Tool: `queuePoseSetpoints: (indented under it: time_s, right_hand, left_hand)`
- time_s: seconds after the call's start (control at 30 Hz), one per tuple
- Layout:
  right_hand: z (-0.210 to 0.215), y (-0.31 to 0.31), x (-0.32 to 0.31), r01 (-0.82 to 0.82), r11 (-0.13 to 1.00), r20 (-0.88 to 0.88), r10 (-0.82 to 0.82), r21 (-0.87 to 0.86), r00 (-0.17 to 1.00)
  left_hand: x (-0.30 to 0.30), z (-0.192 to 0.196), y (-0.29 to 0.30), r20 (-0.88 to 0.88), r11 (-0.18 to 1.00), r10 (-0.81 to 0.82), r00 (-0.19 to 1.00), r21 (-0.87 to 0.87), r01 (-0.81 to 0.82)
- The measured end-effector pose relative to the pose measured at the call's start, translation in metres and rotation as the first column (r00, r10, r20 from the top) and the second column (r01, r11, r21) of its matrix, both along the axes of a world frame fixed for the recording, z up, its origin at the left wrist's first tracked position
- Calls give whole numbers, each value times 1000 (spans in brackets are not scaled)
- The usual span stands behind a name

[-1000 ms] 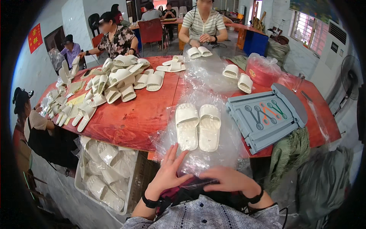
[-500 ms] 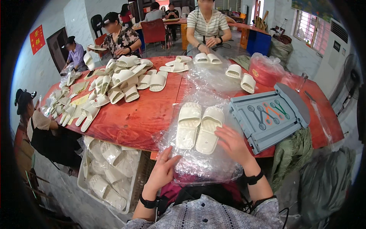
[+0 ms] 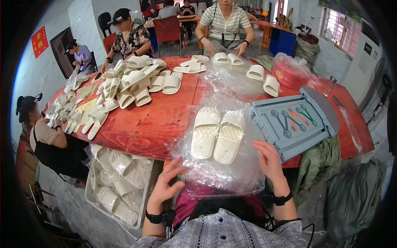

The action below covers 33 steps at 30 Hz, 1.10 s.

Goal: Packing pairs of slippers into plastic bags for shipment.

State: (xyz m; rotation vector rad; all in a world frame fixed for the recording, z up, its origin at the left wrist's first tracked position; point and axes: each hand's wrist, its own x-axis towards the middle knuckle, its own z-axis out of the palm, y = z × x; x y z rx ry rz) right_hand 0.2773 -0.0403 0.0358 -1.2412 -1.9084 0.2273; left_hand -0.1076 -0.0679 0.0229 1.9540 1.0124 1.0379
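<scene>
Two cream slippers lie side by side before me, a left slipper and a right slipper, their heels toward me. Under them is a stack of clear plastic bags that hangs over the table's near edge. My left hand is at the bags' left edge, fingers apart and holding nothing. Beside the bags' right edge, my right hand is open too, away from the slippers. Whether either hand touches the plastic I cannot tell.
A heap of cream slippers covers the red table at left. On the right lies a grey-blue plastic folding stool. A white crate of bagged slippers stands below left. Across the table a person handles another pair on plastic.
My right hand has moved off the right slipper, outward to the right. My left hand has drawn slightly left. The slippers now sit straighter together.
</scene>
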Motion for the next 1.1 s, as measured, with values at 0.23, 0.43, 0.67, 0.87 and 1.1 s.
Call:
queuePoseSetpoints:
  time_s: [0.23,0.43,0.67,0.87,1.1]
  right_hand:
    - [-4,-27,20,43,993,225,-67,112,972]
    - [-18,-33,31,12,997,287,-33,74,957]
    - [-5,-32,16,-81,996,128,77,23,989]
    - [-24,-21,23,-64,998,-20,64,-21,998]
    - [-42,-7,12,175,956,-267,-237,-237,934]
  left_hand:
    - [11,-2,19,-281,930,267,922,327,-169]
    - [8,-25,23,-349,951,158,924,306,-47]
    - [15,-2,22,-403,904,255,879,423,-67]
    - [11,-27,33,-178,915,182,967,390,-100]
    - [37,-39,38,20,902,404,915,159,-402]
